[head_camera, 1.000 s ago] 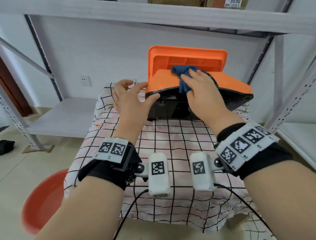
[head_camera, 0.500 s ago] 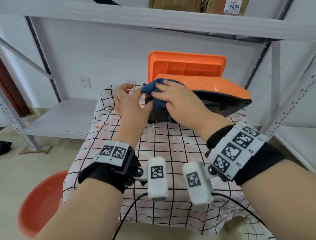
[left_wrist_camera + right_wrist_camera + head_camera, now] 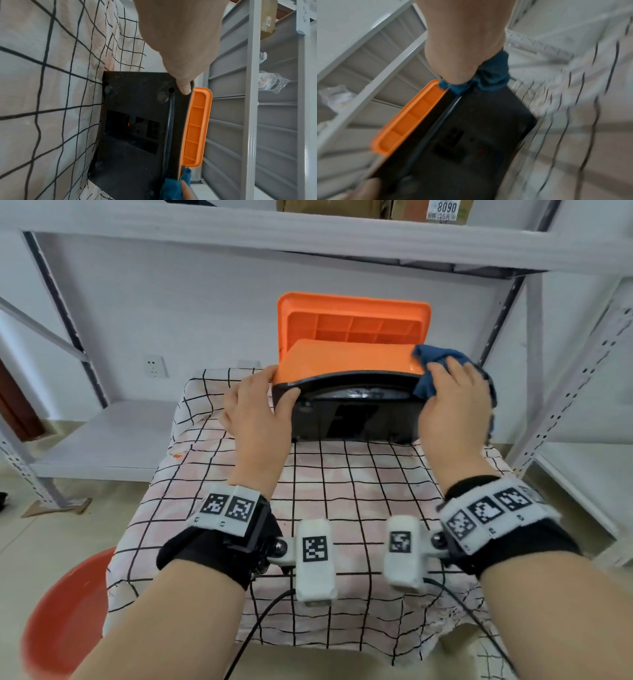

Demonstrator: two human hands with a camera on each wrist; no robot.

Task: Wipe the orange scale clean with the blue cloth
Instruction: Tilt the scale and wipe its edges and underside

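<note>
Hands (image 3: pixel 255 405) gripping scale (image 3: pixel 346 361) ends

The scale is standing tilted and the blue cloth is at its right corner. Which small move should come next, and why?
Probably draw the blue cloth leftward along the orange scale top: the right hand presses it at the right corner, the left hand steadies the left edge, and the surface between lies uncovered.

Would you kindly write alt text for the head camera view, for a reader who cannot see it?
A right hand presses a blue cloth on the right end of an orange scale, tipped up on a checked tablecloth, while the left hand grips its left end. Grey shelving stands behind.
</note>
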